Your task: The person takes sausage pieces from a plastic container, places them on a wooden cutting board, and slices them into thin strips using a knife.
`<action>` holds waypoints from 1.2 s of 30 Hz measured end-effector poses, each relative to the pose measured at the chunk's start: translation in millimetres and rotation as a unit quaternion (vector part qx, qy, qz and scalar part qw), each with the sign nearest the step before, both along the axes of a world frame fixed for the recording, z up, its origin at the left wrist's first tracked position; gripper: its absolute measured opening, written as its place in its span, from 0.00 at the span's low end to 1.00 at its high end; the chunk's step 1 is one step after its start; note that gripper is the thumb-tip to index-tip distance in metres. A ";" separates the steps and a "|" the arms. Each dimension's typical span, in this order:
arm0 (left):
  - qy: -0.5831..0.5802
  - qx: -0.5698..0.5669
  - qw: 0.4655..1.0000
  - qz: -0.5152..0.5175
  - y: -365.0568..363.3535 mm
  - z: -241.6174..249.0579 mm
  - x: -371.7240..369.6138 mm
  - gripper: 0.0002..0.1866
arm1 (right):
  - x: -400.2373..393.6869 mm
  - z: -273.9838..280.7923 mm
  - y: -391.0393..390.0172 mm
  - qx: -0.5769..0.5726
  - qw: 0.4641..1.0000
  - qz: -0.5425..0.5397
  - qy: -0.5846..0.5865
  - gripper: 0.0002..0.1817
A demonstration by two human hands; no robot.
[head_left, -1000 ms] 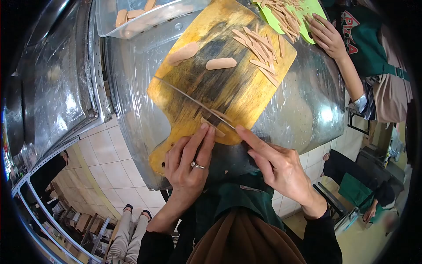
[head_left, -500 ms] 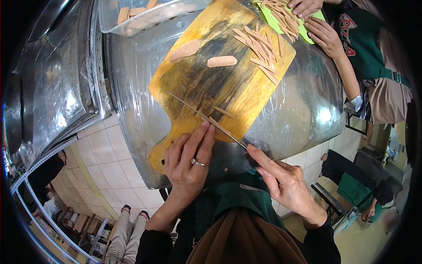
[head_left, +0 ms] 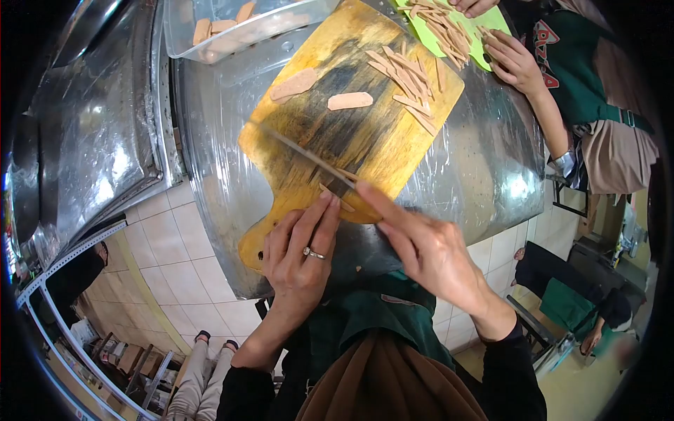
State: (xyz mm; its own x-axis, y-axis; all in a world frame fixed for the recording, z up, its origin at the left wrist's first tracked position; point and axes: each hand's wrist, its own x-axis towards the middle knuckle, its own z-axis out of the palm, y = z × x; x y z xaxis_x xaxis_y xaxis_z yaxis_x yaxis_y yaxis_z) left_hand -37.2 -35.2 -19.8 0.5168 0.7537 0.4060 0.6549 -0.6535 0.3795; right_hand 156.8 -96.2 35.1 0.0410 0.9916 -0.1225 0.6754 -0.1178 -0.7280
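Observation:
My right hand grips a knife whose long blade slants over the handle end of the wooden cutting board. With fingers bent and pressed together, my left hand pins a small sausage slice to the board; the fingertips partly cover it. A cut strip lies close to the blade, mostly hidden by it. Farther up the board rest two flat sausage slices, one long and one shorter. A loose pile of sausage strips spreads at the board's far right.
A clear plastic tub with sausage pieces stands beyond the board. At the upper right, a co-worker's hands are at a green cutting board bearing more strips. Plastic film covers the metal table.
My right hand has moved the knife up and away from my left fingertips, toward the far side of the board. My left hand stays on the slice.

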 end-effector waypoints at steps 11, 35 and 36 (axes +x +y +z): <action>-0.244 -0.183 0.952 0.040 5.8 15.3 -13.2 0.11 | 12.0 38.6 -33.5 -0.074 0.997 -0.001 -0.005 0.31; 0.058 -0.155 0.984 -0.068 137.1 65.8 67.7 0.09 | 38.2 22.9 -36.7 -0.035 0.996 -0.015 -0.075 0.25; 0.042 -0.151 0.986 -0.057 131.2 68.2 61.8 0.09 | 41.8 25.7 -34.1 -0.036 0.996 -0.029 -0.079 0.26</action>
